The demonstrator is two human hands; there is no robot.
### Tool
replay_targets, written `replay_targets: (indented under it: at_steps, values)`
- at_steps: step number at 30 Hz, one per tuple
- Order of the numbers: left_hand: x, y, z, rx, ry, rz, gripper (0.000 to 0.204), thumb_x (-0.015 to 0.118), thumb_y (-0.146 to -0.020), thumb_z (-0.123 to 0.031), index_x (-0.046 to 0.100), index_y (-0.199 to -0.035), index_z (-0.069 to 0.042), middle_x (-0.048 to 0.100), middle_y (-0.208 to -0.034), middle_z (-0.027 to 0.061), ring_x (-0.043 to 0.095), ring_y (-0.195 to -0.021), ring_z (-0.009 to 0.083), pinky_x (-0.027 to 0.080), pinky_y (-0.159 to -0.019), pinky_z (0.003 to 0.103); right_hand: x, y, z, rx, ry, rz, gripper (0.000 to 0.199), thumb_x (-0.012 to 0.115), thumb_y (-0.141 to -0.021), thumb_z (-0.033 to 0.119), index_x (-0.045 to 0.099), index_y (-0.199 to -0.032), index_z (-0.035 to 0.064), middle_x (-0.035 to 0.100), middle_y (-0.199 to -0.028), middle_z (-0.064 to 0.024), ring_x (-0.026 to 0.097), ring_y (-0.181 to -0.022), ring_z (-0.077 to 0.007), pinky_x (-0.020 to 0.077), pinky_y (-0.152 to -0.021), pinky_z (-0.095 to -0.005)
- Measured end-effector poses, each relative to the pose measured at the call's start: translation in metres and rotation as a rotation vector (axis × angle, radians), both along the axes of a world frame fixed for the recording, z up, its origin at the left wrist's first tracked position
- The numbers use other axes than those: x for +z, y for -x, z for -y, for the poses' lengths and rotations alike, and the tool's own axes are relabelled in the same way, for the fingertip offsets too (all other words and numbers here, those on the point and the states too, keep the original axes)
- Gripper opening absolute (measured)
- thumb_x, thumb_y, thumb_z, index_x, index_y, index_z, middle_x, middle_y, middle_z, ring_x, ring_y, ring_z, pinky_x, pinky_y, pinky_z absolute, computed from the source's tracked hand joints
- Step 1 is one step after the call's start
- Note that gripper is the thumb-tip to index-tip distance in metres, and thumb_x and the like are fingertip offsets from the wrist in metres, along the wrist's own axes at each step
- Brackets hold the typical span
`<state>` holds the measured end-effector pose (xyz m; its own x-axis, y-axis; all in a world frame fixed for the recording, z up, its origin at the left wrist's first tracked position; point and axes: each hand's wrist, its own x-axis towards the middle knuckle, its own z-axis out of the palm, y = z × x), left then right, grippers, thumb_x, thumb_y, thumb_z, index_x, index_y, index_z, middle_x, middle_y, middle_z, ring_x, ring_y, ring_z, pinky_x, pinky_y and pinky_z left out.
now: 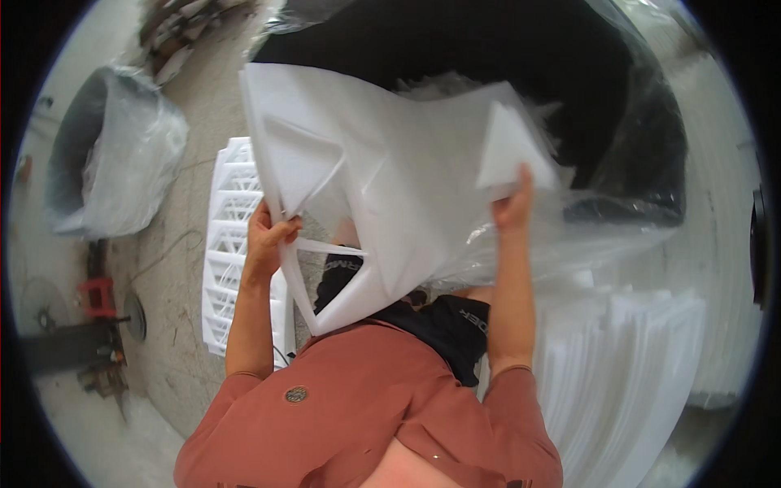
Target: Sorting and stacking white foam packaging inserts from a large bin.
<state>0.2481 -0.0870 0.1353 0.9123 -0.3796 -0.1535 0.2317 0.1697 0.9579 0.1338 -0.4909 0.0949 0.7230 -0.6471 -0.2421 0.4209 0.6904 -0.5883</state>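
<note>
A large, thin white foam sheet [399, 163] hangs bent in front of me, with a triangular cutout open near its lower left. My left hand [270, 236] is closed on its left edge beside that cutout, thumb on top. At the sheet's right side, my right hand [512, 203] pinches a white triangular foam piece [506, 146]. That piece is smeared by motion, and I cannot tell whether it is loose or still joined to the sheet. Behind the sheet is a big black container [561, 57] with clear plastic film over its rim and white scraps inside.
On the floor at left lies a stack of white foam sheets with triangular cutouts [230, 244]. A plastic-lined grey bin [134, 154] stands farther left, above a machine with a red part [98, 297]. Many white sheets [626, 358] stand packed at my right.
</note>
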Motion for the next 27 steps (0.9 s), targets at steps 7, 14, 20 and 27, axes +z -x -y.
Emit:
replay_targets:
  at_steps: [7, 14, 20, 27]
  values:
    - [0.009, 0.020, 0.028, -0.248, -0.092, 0.029, 0.097, 0.065, -0.078, -0.063, 0.027, -0.146, -0.004, 0.058, -0.120, 0.0134, 0.047, -0.052, 0.0078, 0.033, -0.045, 0.019, 0.040, -0.026, -0.101, 0.324, 1.302, -0.325, 0.108, 0.081, -0.069, 0.048, 0.024, -0.143, -0.0060, 0.023, -0.150, -0.0261, 0.022, -0.140, -0.0368, 0.0261, -0.112, -0.0428]
    - [0.024, 0.013, 0.036, -0.460, -0.324, 0.032, 0.083, 0.063, -0.088, -0.047, 0.024, -0.147, -0.003, 0.058, -0.121, 0.0153, 0.060, -0.072, 0.0141, 0.045, -0.061, 0.023, 0.042, -0.056, -0.188, 0.768, 1.480, -0.373, 0.058, 0.065, -0.083, 0.012, 0.038, -0.132, -0.0051, 0.061, -0.109, -0.0275, 0.062, -0.094, -0.0439, 0.0503, -0.083, -0.0441]
    - [0.054, -0.039, 0.100, 0.151, -0.515, 0.555, 0.063, 0.064, -0.088, -0.034, 0.043, -0.130, 0.009, 0.059, -0.117, 0.0237, 0.060, -0.103, 0.0347, 0.048, -0.087, 0.042, 0.033, -0.049, -0.223, 0.494, 1.661, -0.466, 0.025, 0.051, -0.081, -0.001, 0.042, -0.104, -0.0071, 0.061, -0.091, -0.0275, 0.063, -0.081, -0.0436, 0.0524, -0.070, -0.0470]
    - [0.052, -0.111, 0.083, 0.163, -0.426, 0.363, 0.038, 0.056, -0.094, -0.025, 0.054, -0.114, 0.007, 0.063, -0.103, 0.0189, 0.065, -0.087, 0.0257, 0.055, -0.071, 0.033, 0.037, 0.003, -0.179, 0.530, 1.133, -0.299, 0.028, 0.054, -0.090, 0.007, 0.053, -0.114, -0.0077, 0.064, -0.102, -0.0220, 0.066, -0.081, -0.0319, 0.0542, -0.073, -0.0393]
